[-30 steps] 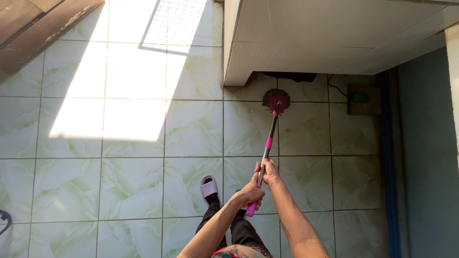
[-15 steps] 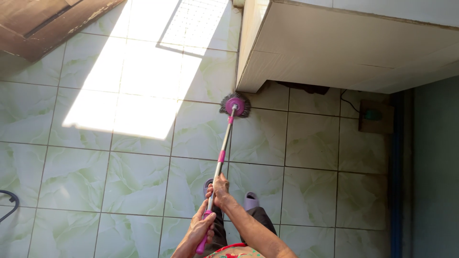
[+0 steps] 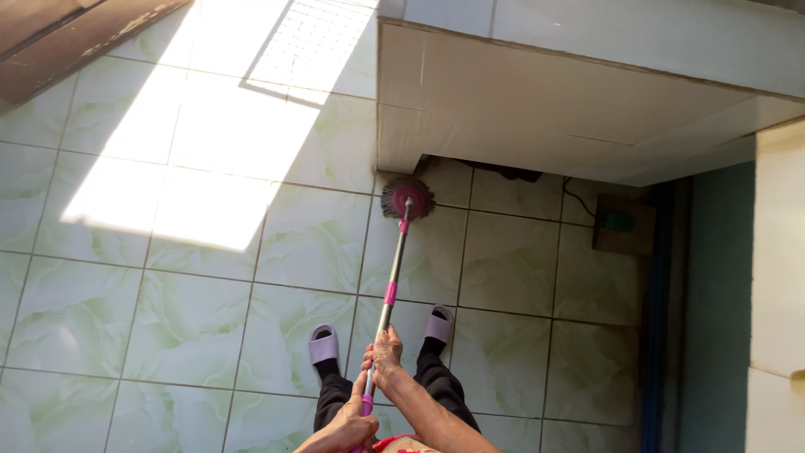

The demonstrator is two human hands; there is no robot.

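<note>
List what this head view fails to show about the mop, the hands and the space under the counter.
- Left hand: cut off by the bottom edge of the head view, with the pink-and-silver mop handle's lower end.
- Right hand: its palm side on the handle is hidden.
- Round dark mop head: strands too small to tell apart.
- Space under the pale tiled counter: hidden by its slab and shadow.

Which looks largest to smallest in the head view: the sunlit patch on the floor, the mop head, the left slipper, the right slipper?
1. Sunlit patch, by far the largest.
2. Mop head.
3. Left slipper and right slipper: they look about alike, so I do not rank them; both look only slightly smaller than the mop head.
</note>
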